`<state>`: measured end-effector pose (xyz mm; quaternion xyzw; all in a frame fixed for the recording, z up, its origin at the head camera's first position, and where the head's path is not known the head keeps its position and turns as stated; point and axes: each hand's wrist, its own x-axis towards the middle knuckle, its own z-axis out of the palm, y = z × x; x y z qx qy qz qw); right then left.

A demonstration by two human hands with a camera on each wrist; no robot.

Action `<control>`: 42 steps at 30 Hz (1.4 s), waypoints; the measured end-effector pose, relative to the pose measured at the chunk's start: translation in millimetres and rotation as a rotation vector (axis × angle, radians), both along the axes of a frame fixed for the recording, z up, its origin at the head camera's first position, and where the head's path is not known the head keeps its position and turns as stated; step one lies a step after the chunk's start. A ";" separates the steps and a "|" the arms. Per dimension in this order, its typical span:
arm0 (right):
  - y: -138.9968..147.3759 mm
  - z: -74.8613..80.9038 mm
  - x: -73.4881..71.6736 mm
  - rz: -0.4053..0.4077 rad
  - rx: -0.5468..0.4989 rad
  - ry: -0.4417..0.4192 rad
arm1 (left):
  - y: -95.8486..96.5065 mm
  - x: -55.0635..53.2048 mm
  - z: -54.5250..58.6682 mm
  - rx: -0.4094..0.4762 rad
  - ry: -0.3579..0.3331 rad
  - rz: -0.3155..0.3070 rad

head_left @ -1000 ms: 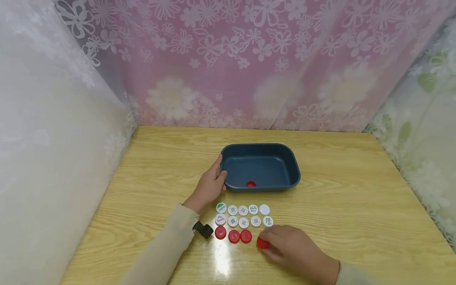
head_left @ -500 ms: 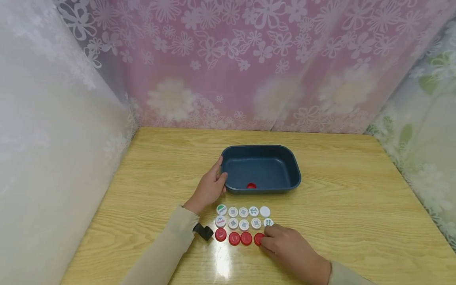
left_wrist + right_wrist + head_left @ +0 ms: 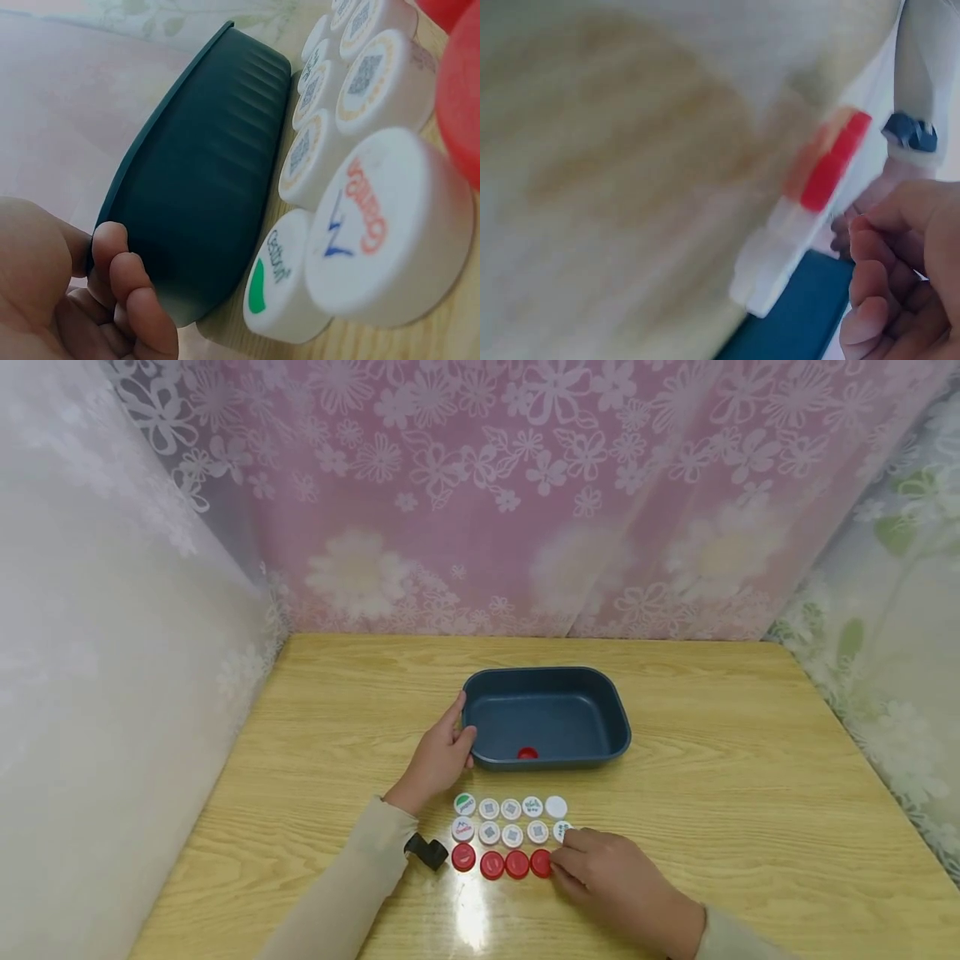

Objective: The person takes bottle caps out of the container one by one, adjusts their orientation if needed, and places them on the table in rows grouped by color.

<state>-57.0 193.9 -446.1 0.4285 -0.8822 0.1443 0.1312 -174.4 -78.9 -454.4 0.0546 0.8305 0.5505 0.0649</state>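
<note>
In the head view my left hand (image 3: 437,758) grips the left rim of a dark blue tray (image 3: 547,718), thumb over the edge; the left wrist view shows its fingers curled against the wall. My right hand (image 3: 618,877) is low over the table, fingertips right at the right edge of a red bottle cap (image 3: 541,863). Its fingers (image 3: 870,281) look curled in the right wrist view; whether they pinch the cap I cannot tell. That cap ends a row of red caps (image 3: 492,865). Two rows of white bottle caps (image 3: 512,836) lie behind them. Inside the tray is another red cap (image 3: 528,753).
A black strap (image 3: 427,852) sits around my left wrist, close to the caps' left end. The wooden table (image 3: 360,693) ends at a pink flowered curtain (image 3: 465,510). Pale curtains hang to either side.
My right hand has brought the red cap left and away from the front edge, into line with the other red caps. The left hand stays on the tray.
</note>
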 end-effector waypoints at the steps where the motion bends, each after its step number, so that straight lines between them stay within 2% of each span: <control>1: 2.3 1.5 -0.3 -0.017 -0.011 0.003 | 0.3 0.3 -0.2 0.001 0.001 0.000; 7: 22.6 13.1 -8.1 -0.112 -0.090 0.027 | 0.5 1.5 -1.1 -0.006 0.005 0.008; 11: 36.7 27.5 -15.0 -0.153 -0.178 0.084 | 1.1 1.6 0.0 0.002 0.018 0.007; 15: 40.4 46.1 -25.8 -0.138 -0.282 0.185 | 0.5 1.5 0.5 0.010 0.020 0.012; 18: 38.2 66.7 -38.5 -0.108 -0.263 0.214 | 0.4 1.6 0.0 0.015 0.010 0.014; 20: 35.2 83.9 -50.8 -0.075 -0.201 0.204 | 0.4 1.8 0.3 0.016 0.006 0.007; 23: 24.5 109.7 -78.7 -0.006 -0.055 0.162 | 0.8 1.5 0.7 0.015 0.003 0.003; 25: 12.0 118.1 -103.6 0.063 0.076 0.182 | 1.2 1.4 1.1 0.016 0.008 0.002; 27: -3.2 119.3 -128.5 0.126 0.258 0.184 | 2.2 1.6 0.9 0.018 0.012 0.003; 29: -18.9 111.1 -153.4 0.179 0.459 0.174 | 2.3 0.2 0.9 0.026 0.018 0.004; 31: -32.8 97.8 -172.0 0.218 0.656 0.141 | 2.8 -0.9 0.5 0.033 0.022 0.001; 33: -43.7 82.0 -183.8 0.235 0.818 0.079 | 3.4 -1.2 0.6 0.039 0.020 -0.003; 35: -52.5 67.2 -189.3 0.242 0.955 0.016 | 3.5 -0.8 1.1 0.038 0.016 -0.009; 38: -63.3 49.7 -191.1 0.250 1.054 -0.040 | 2.4 0.2 2.9 0.025 0.009 -0.017; 42: -76.8 38.1 -188.7 0.281 1.051 -0.012 | -1.8 1.7 2.2 0.003 0.001 -0.007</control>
